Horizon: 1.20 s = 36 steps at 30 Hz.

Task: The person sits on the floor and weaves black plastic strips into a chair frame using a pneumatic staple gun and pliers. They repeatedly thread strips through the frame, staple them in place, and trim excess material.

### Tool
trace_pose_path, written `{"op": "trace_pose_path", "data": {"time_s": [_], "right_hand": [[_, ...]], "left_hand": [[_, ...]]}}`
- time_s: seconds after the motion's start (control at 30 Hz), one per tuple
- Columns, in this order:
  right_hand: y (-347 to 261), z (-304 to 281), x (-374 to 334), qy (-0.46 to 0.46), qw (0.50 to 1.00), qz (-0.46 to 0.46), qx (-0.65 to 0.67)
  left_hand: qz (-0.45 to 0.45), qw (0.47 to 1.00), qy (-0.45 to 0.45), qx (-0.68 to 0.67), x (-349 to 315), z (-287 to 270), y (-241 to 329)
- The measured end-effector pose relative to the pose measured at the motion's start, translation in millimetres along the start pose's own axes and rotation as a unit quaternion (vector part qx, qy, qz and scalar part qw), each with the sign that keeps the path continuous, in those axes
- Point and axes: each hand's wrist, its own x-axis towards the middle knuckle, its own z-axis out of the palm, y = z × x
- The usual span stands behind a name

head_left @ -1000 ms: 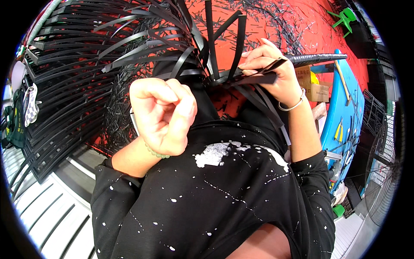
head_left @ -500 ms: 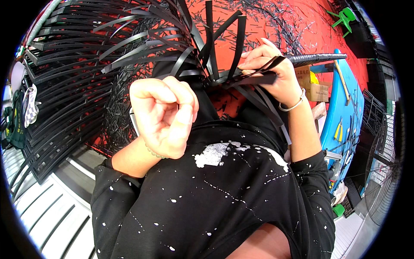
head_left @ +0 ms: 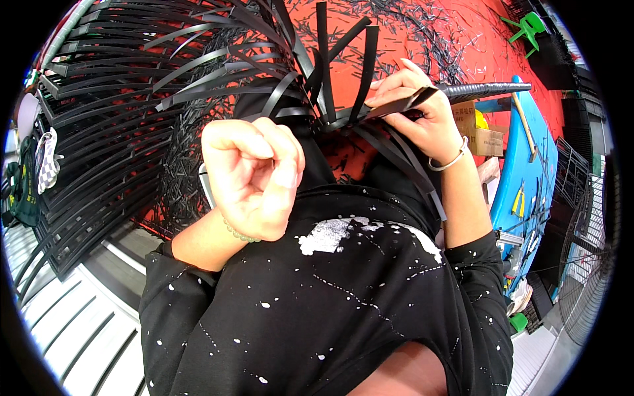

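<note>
The likeliest trouble, I would judge, is slipping: the black strips (head_left: 408,103) held in the right hand (head_left: 432,125) look smooth and springy, so a slack pinch could let them spread out of order, most easily because only that one grip is seen holding them. The hanging strip tails (head_left: 416,170) could also catch on the speckled shirt (head_left: 290,284) if pulled toward the body. The right grip is closed on the strips, which pass between thumb and fingers; the point where they meet the upright strips (head_left: 368,72) lies just left of it, over the legs, and the tails drop below it toward the forearm. A wrapped black rod (head_left: 492,89) shows beyond the hand, its far end by the upper-left corner of the blue tabletop (head_left: 541,171); whether it joins the strips is hidden. The strips sit well outside the tabletop's left edge, with the red floor (head_left: 456,39) behind them. The left hand (head_left: 247,181) is curled closed, below and left of that meeting point and apart from it; nothing shows inside its fingers.
</note>
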Motion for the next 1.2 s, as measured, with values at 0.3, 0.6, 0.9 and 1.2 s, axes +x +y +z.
{"op": "trace_pose_path", "data": {"time_s": [0.3,0.6,0.9,1.2], "right_hand": [[-1.1,0.0,0.6,-0.005,1.0,0.008,-0.001],[0.3,-1.9,1.1,-0.019,1.0,0.006,-0.016],[0.2,0.0,0.8,-0.005,1.0,0.001,-0.015],[0.3,0.5,1.0,0.009,1.0,-0.004,0.002]], "left_hand": [[0.01,1.0,-0.011,-0.012,-0.3,-3.8,-3.1],[0.005,1.0,-0.006,-0.006,-0.2,-4.4,-2.1],[0.01,1.0,-0.003,-0.012,-0.3,-4.6,-3.6],[0.031,0.917,-0.037,0.395,8.2,-13.3,-21.5]]}}
